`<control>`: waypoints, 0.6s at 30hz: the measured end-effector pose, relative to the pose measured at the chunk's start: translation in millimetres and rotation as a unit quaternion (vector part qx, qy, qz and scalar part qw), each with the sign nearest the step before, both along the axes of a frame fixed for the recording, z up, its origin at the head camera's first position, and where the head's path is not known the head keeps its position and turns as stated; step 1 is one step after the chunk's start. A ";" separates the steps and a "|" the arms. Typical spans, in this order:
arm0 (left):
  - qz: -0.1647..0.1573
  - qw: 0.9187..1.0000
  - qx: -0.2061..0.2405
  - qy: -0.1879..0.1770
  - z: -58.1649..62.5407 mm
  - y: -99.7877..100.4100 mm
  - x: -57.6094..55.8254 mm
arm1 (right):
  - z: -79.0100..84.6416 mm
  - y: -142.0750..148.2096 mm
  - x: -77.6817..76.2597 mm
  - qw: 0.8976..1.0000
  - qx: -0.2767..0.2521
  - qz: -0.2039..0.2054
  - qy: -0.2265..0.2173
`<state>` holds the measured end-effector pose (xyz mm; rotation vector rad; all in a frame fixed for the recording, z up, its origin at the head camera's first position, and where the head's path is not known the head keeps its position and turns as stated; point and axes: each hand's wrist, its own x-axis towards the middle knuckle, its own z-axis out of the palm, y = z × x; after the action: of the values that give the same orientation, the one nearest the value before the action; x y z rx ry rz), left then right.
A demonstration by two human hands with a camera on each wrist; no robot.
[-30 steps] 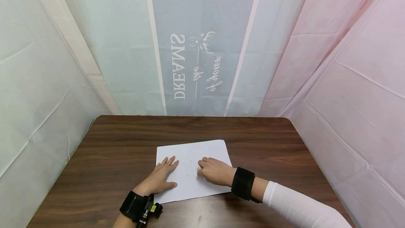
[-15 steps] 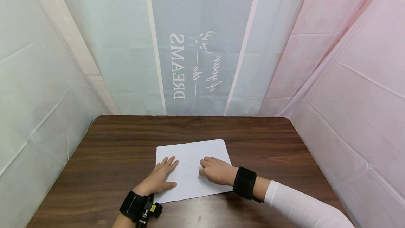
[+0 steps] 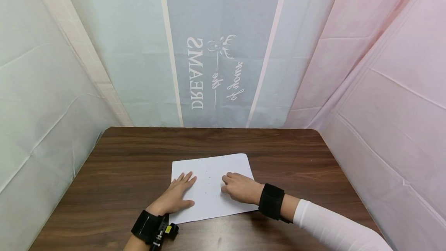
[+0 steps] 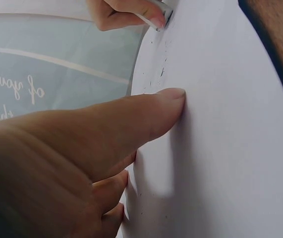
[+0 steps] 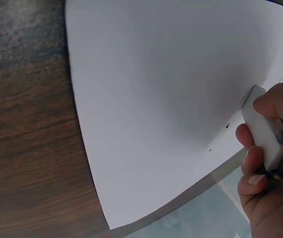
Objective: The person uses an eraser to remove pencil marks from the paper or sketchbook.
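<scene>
A white sheet of paper [image 3: 210,207] lies slightly askew on the wooden table. My left hand [image 3: 175,195] rests on its left part, fingers spread, the thumb pointing across the sheet. On the right part, my right hand [image 3: 240,188] grips a white block eraser [image 5: 261,130] between thumb and curled fingers. One end of the eraser meets the paper, and a grey smudge marks its side. Dark eraser crumbs [image 4: 162,72] are scattered on the sheet between the two hands. From the head view, the right hand hides the eraser.
The brown wooden table [image 3: 139,146] extends around the paper on all sides. Behind it hangs a pale blue curtain [image 3: 223,11] with mirrored lettering, and light fabric walls [image 3: 390,107] stand at both sides. Black straps [image 3: 271,201] wrap both wrists.
My right hand has shifted a little to the right across the paper with the eraser in its grip. The left hand and the sheet have stayed in place.
</scene>
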<state>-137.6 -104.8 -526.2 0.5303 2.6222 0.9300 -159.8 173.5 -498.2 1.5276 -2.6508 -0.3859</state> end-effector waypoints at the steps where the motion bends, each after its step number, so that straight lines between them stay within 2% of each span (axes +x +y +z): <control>1: 0.000 1.000 0.000 0.001 -0.3 -0.1 -0.1 | 0.1 0.3 0.1 1.000 0.000 0.000 -0.001; 18: 0.001 1.000 -0.002 -0.004 0.9 0.7 -0.1 | -1.9 5.8 -0.4 1.000 0.002 -0.007 -0.004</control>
<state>-137.7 -104.0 -525.2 0.5226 2.6162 0.9260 -160.2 179.4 -500.1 1.5160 -2.6693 -0.3857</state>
